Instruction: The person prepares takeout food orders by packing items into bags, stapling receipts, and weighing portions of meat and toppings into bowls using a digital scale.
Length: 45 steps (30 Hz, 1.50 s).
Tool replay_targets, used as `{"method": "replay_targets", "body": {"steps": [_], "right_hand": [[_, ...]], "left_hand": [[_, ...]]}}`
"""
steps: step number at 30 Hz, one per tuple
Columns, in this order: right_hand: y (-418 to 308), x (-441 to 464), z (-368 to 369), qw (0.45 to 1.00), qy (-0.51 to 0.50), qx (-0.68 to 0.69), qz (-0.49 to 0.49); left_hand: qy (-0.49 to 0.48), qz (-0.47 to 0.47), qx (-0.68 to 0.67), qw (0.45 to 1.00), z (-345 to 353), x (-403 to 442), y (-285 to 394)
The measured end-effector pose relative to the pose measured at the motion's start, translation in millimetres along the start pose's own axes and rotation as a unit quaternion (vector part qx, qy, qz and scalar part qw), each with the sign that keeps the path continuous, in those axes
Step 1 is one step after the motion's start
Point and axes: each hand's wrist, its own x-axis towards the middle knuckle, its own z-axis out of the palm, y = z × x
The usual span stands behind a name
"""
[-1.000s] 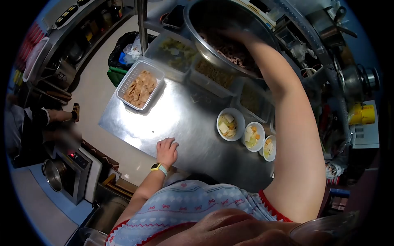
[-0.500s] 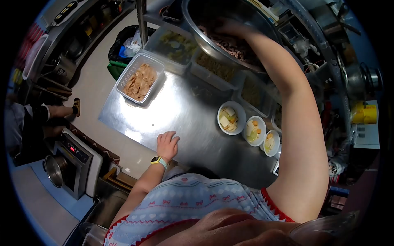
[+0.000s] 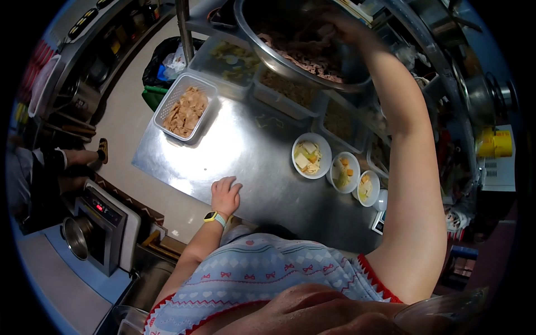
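My left hand (image 3: pixel 225 194) rests on the near edge of the steel table (image 3: pixel 245 162), fingers stretched out and holding nothing. At the top, my right hand (image 3: pixel 343 29) reaches into a large metal bowl (image 3: pixel 276 66) with sliced, reddish-brown meat (image 3: pixel 301 58) inside. Shadow and motion blur obscure its fingers, so I cannot tell whether meat is in them. Between my arms stand three white bowls in a row: the largest-looking bowl (image 3: pixel 296 170), a middle bowl (image 3: pixel 333 177) and a right-hand bowl (image 3: pixel 357 195). Each contains pale and yellowish food pieces.
A white perforated basket (image 3: pixel 162 114) of light brown slices stands at the table's far left. Clear plastic containers (image 3: pixel 282 106) with food line the back. Part of a digital scale (image 3: pixel 378 222) shows at right. On the floor side, another person's leg (image 3: pixel 84 157) is visible.
My right hand has shifted right inside the metal bowl, toward its far side. My left hand stays on the table edge. The whole view has tilted slightly.
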Motion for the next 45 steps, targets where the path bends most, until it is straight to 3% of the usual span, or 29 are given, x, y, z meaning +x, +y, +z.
{"method": "replay_targets", "body": {"steps": [2,5,8,10,12,13,15,19,20,22,27,28,29,30,32,33,34,36,37,39,40,41,42,43,44,45], "right_hand": [[-11.8,-9.8,13.2,0.987,0.151,0.011,0.044],[-18.3,-12.2,1.9,0.976,0.203,0.078,0.011],[-13.8,-17.4,-20.2,0.986,0.155,0.055,-0.016],[-44.5,-44.3,28.4,0.989,0.137,0.053,-0.006],[-71.9,-69.0,76.0,0.946,0.322,-0.006,0.035],[-67.7,-65.6,70.5,0.946,0.322,-0.006,0.035],[-49.2,-52.1,52.1,0.981,0.182,0.028,-0.056],[-48.2,-43.7,41.8,0.963,0.218,0.106,-0.116],[-44.9,-37.6,25.2,0.964,0.218,0.104,-0.115],[-34.1,-21.9,-24.2,0.958,0.026,0.287,0.008],[-39.2,-68.4,-23.5,0.912,0.103,0.397,-0.014],[-41.0,-86.4,-16.0,0.892,0.136,0.431,-0.028],[-39.0,-112.7,-8.7,0.887,0.031,0.461,-0.021],[-40.5,-138.5,2.7,0.884,0.045,0.466,-0.021],[-32.5,-189.6,14.2,0.891,0.187,0.413,-0.003],[-10.8,-214.2,-1.2,0.849,0.159,0.503,-0.027],[-18.5,-252.2,20.6,0.871,0.207,0.445,0.002],[-11.7,-316.9,40.1,0.847,0.288,0.448,0.001],[7.1,-354.8,29.2,0.855,0.173,0.489,0.015],[36.7,-424.0,20.5,0.833,0.28,0.478,0.006],[47.1,-454.6,17.5,0.816,0.358,0.454,-0.002],[67.2,-493.6,7.4,0.808,0.362,0.465,0.021],[86.8,-538.5,2.2,0.844,0.217,0.49,0.032],[108.4,-565.8,-3.2,0.806,0.364,0.465,0.028],[140.7,-588.9,-13.1,0.75,0.5,0.431,0.027],[204.8,-649.2,-55.7,0.81,0.354,0.464,-0.055]], "left_hand": [[0.007,0.001,-0.003,1.0,-0.2,0.0,0.6],[0.013,0.0,-0.003,1.0,0.3,0.4,1.6],[0.015,-0.002,0.005,1.0,3.2,0.1,1.6],[0.014,0.001,0.005,1.0,3.9,-0.5,1.8],[0.016,0.001,0.005,1.0,4.3,1.1,1.9],[0.017,0.003,0.007,1.0,4.1,1.3,1.9],[0.013,0.005,0.01,1.0,3.2,-2.4,2.1],[0.013,-0.004,0.002,1.0,4.4,1.6,3.1],[0.012,-0.002,0.008,1.0,4.2,1.4,3.2],[0.014,0.0,0.008,1.0,4.7,0.6,3.5],[0.015,0.01,0.01,1.0,8.1,-2.2,2.6],[0.004,0.005,0.014,1.0,8.0,-2.6,3.0],[-0.007,0.001,0.018,1.0,9.1,-2.1,2.9],[-0.019,0.01,0.014,1.0,26.2,-9.6,-9.0],[-0.016,-0.001,0.141,0.99,74.1,-36.1,-43.9],[-0.085,-0.014,0.124,0.989,67.9,-33.7,-41.5],[-0.067,-0.021,0.12,0.99,69.0,-32.9,-41.8],[-0.051,0.048,0.163,0.984,75.0,-39.3,-52.8],[-0.079,0.033,0.144,0.986,72.0,-36.8,-54.1],[0.022,0.123,0.152,0.98,70.7,-31.3,-54.9],[0.003,0.088,0.106,0.99,68.0,-29.8,-55.4],[0.014,0.08,0.059,0.995,64.3,-24.8,-46.9],[0.024,0.069,0.014,0.997,62.1,-22.6,-38.1],[0.015,0.08,0.013,0.997,63.8,-20.4,-39.6],[0.069,0.111,0.11,0.985,70.4,-16.9,-48.9],[0.124,0.14,0.206,0.96,76.8,-17.4,-43.5]]}}
